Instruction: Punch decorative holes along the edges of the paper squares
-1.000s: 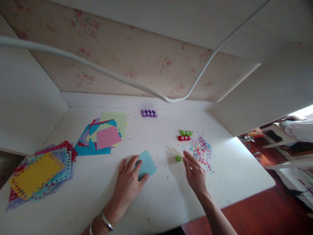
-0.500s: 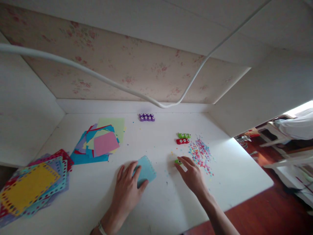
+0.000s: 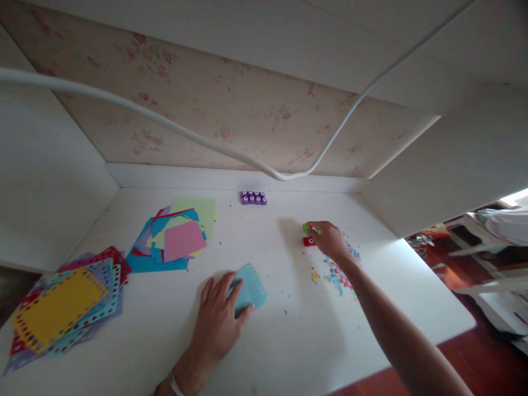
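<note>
White desk point(image 3: 284, 308): our left hand point(image 3: 219, 316), fingers apart, best steadies blue card point(image 3: 254, 285) flat; right of centre, right hand point(image 3: 332, 241) bunches at green pieces point(image 3: 305, 227), grip unclear.

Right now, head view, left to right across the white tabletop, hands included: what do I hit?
Stack of hole-edged cards → pile of plain coloured paper → left hand → light-blue paper sheet → red craft punch → right hand.
</note>
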A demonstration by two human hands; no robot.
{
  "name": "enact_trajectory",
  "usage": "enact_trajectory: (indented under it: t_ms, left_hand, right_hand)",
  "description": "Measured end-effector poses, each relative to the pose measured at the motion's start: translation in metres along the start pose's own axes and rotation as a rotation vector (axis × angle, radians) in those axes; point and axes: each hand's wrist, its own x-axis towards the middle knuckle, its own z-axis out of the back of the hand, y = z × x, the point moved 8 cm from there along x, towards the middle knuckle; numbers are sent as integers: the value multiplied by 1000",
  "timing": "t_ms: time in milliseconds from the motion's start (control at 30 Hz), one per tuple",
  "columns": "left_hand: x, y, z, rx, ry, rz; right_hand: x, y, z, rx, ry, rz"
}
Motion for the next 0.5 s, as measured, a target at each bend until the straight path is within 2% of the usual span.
enact_trajectory:
  t_ms: [100,267,400,500]
  left_hand:
    - [1,0,2,-2,4,4]
    - [2,1,2,-14,15,20]
    - [1,1,2,-9,-1,5]
    - [1,0,2,-3,-20,-6]
  right_hand:
    - [14,-12,-13,-38,94,-11]
    - [14,-15,-23,-52,191,-11]
    - [18,-1,-20,-26,146,-4]
    - [29,21,-27,27,97,9]
